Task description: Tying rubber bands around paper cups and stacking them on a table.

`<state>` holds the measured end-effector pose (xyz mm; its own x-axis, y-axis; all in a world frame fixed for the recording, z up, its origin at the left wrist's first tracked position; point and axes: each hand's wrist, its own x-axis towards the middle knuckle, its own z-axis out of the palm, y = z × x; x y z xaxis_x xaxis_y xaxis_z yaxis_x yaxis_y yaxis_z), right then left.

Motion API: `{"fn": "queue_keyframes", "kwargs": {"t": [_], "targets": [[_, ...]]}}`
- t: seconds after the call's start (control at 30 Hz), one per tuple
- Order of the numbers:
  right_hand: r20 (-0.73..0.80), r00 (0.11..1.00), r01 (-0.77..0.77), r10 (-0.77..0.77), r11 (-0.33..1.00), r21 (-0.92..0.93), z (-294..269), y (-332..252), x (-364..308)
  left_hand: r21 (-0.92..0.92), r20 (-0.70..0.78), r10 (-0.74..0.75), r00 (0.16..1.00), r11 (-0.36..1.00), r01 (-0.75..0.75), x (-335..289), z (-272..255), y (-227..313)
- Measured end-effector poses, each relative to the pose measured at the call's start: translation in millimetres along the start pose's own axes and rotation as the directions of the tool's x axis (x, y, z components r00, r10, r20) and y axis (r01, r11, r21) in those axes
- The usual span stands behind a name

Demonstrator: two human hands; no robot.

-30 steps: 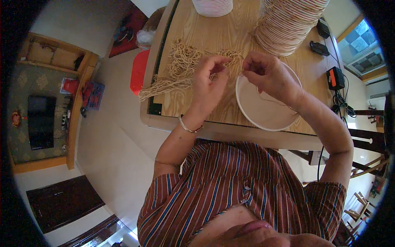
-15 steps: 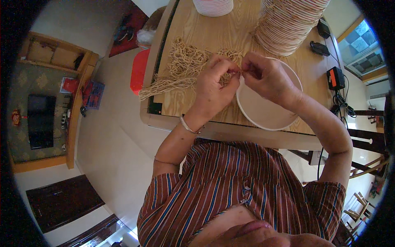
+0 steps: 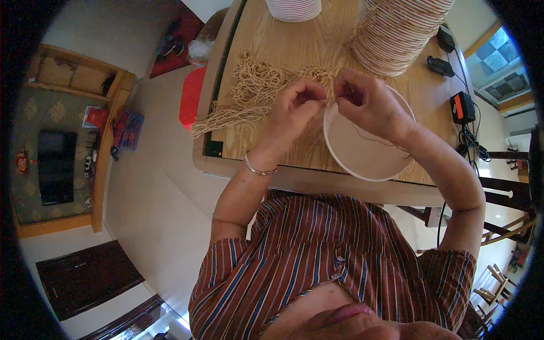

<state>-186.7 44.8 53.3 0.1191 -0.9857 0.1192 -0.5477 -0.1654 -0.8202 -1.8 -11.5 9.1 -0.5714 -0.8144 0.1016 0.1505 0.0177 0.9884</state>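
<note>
My left hand point(image 3: 297, 107) and my right hand point(image 3: 371, 105) meet over the rim of a shallow round white lid-like piece point(image 3: 368, 158). Their thumbs and fingertips pinch a thin tan cord point(image 3: 331, 101) between them; the exact grip, or any knot, is too small to make out. A loose strand point(image 3: 377, 139) trails from below my right hand across the white piece. To the left of my hands lies a tangled heap of tan cord point(image 3: 258, 79), its straighter ends point(image 3: 226, 122) reaching to the table's left edge.
A tall leaning stack of round white pieces with cords point(image 3: 399, 37) stands at the back right. A shorter white stack point(image 3: 293, 8) is at the far edge. Black adapters point(image 3: 462, 107) and cables lie on the right. A red stool point(image 3: 192, 96) stands beside the wooden table point(image 3: 317, 45).
My hands have drawn slightly apart, and their fingers curl more openly around the pinch. The strand over the white piece now shows. The white piece has shifted slightly.
</note>
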Motion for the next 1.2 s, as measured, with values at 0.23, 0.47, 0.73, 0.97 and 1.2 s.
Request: {"fn": "queue_keyframes", "kwargs": {"t": [0.23,0.47,0.73,0.97,1.2], "targets": [[-0.002,1.000,0.005,-0.005,0.998,0.068,1.7,0.4,-2.0,0.136,-0.075,0.110,0.991,0.986,-0.099,4.7,2.0,10.2],[-0.004,1.000,0.001,-0.001,0.995,0.100,5.1,-2.0,-3.3,0.454,0.069,0.325,0.943,0.832,-0.320,7.0,-3.2,5.7],[-0.020,0.995,0.093,-0.098,0.982,-0.163,5.9,0.8,-2.2,0.439,0.090,0.316,0.944,0.838,-0.323,7.6,-4.7,6.3],[0.146,0.972,-0.218,0.184,0.938,0.271,-2.6,-1.6,0.0,0.067,-0.058,0.063,0.996,0.996,-0.059,4.0,-5.2,6.8],[0.146,0.959,-0.276,0.242,0.911,0.306,0.3,-11.2,0.4,-0.038,-0.045,0.044,0.998,0.998,-0.046,3.1,-3.8,4.4]]}}
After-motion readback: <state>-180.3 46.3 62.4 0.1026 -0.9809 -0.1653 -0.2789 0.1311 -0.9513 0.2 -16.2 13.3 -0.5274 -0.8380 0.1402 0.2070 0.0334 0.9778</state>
